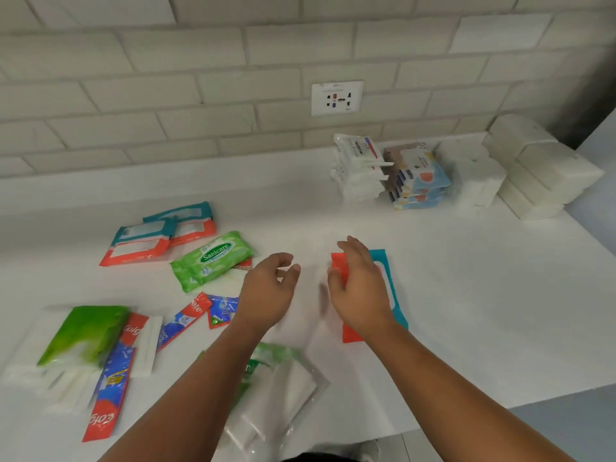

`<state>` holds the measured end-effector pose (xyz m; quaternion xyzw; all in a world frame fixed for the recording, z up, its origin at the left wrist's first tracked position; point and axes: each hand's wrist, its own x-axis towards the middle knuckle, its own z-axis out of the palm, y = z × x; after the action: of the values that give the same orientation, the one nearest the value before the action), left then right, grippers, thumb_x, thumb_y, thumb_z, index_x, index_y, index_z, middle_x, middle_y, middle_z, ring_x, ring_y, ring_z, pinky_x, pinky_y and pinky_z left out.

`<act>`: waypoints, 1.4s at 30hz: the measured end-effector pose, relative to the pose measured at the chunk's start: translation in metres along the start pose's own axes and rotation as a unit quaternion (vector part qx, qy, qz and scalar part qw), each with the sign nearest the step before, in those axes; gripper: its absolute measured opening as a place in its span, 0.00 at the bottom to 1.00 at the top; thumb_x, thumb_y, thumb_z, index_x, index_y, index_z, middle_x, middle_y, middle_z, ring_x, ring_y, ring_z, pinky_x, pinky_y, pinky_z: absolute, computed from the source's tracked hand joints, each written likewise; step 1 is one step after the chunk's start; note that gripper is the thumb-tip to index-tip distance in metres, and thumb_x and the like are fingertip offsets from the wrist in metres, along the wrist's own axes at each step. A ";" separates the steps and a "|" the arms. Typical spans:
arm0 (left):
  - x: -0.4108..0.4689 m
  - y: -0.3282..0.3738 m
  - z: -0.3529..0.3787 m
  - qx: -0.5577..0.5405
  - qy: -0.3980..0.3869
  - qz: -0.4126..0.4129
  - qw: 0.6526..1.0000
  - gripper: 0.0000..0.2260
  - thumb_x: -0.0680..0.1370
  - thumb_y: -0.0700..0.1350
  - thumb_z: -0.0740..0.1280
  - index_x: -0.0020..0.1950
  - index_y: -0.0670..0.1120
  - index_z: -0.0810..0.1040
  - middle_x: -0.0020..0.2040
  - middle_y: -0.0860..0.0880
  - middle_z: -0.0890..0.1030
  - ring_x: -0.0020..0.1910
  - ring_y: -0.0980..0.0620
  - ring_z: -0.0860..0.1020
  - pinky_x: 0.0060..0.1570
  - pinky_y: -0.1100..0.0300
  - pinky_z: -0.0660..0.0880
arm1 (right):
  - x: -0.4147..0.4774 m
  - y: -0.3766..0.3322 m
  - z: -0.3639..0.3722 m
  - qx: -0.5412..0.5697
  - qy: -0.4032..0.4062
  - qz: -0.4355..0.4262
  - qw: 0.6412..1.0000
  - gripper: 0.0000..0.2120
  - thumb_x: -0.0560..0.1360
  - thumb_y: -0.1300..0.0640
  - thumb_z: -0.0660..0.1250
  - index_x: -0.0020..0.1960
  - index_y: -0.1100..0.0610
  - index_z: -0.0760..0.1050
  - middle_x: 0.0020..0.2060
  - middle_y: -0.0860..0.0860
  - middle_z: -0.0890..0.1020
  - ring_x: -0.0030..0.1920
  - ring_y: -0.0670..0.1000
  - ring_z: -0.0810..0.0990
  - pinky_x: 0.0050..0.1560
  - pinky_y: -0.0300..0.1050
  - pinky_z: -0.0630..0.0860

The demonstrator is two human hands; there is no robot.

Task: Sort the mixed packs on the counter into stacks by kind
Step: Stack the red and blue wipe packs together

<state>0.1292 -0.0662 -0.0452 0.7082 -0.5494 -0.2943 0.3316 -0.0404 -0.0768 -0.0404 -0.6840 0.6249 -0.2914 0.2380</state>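
My right hand (356, 288) hovers with loose fingers over a teal-and-orange wipes pack (395, 295) lying flat on the white counter (466, 295); whether it touches the pack I cannot tell. My left hand (270, 291) floats just left of it, fingers relaxed, holding nothing. Two more teal-and-orange packs (160, 240) lie at the left. A green Sanicare pack (213, 258) sits beside them. Colgate sachets (110, 388) and another green pack (86, 335) are scattered at the near left. A clear bag (283, 395) lies under my left forearm.
At the back right stand sorted stacks: white packs (358, 168), blue-and-pink tissue packs (418, 181), and plain white tissue blocks (540, 168). A tiled wall with a socket (336, 97) runs behind. The counter's front edge (500, 391) drops off at the near right.
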 end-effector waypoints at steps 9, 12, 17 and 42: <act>0.041 -0.087 -0.129 0.165 0.076 0.070 0.981 0.16 0.79 0.46 0.70 0.66 0.46 0.78 0.65 0.45 0.79 0.64 0.44 0.75 0.64 0.54 0.70 | 0.023 -0.100 0.097 -0.037 -0.110 -0.144 0.983 0.18 0.78 0.57 0.66 0.68 0.57 0.75 0.69 0.53 0.75 0.69 0.52 0.72 0.70 0.40 0.64; 0.057 -0.123 -0.162 0.175 0.083 0.065 0.979 0.17 0.78 0.44 0.71 0.67 0.45 0.78 0.64 0.44 0.80 0.64 0.42 0.76 0.64 0.51 0.71 | 0.036 -0.134 0.133 -0.042 -0.135 -0.174 0.975 0.18 0.78 0.58 0.65 0.68 0.59 0.75 0.68 0.54 0.75 0.69 0.55 0.72 0.70 0.44 0.66; 0.081 -0.168 -0.203 0.206 0.080 0.035 0.975 0.20 0.76 0.43 0.73 0.68 0.44 0.77 0.66 0.43 0.79 0.65 0.42 0.76 0.66 0.48 0.72 | 0.050 -0.175 0.183 -0.047 -0.154 -0.199 0.967 0.18 0.78 0.58 0.65 0.68 0.58 0.74 0.67 0.53 0.75 0.67 0.53 0.72 0.69 0.46 0.69; 0.124 -0.227 -0.226 0.237 0.121 0.057 0.962 0.13 0.79 0.43 0.67 0.64 0.47 0.79 0.56 0.46 0.83 0.49 0.42 0.82 0.43 0.55 0.74 | 0.121 -0.238 0.263 -0.192 -0.136 -0.342 0.910 0.12 0.72 0.56 0.66 0.53 0.53 0.84 0.51 0.51 0.85 0.57 0.59 0.81 0.59 0.54 0.74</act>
<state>0.4661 -0.1136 -0.0946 0.7640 -0.5990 -0.0489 0.2347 0.3193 -0.1816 -0.0527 -0.9212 0.3584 -0.1335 0.0713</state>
